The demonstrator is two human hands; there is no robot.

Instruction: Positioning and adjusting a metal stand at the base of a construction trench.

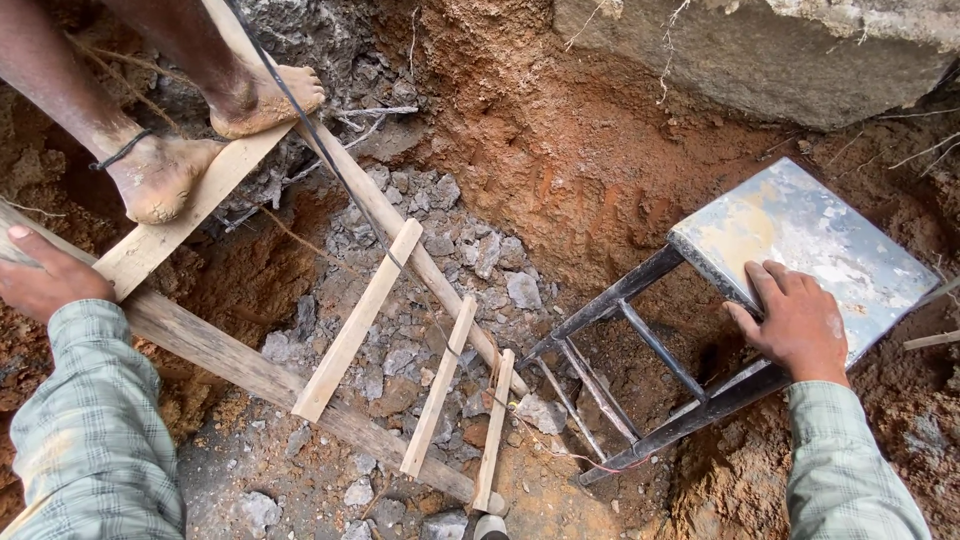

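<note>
My left hand (45, 280) grips the near rail of a rough wooden ladder (360, 320) that slopes down into a dug pit. My right hand (795, 325) rests on the edge of the grey, paint-stained top of a metal stool (810, 250), fingers curled over its rim. The stool's black frame (640, 380) leans down into the pit. Both my sleeves are green checked cloth.
Another person's bare, muddy feet (200, 140) stand on the ladder's upper rung at top left. A thin black cord (330, 160) runs down along the ladder. Broken grey stones (440, 260) cover the pit floor. Red earth walls and a concrete slab (760, 50) surround it.
</note>
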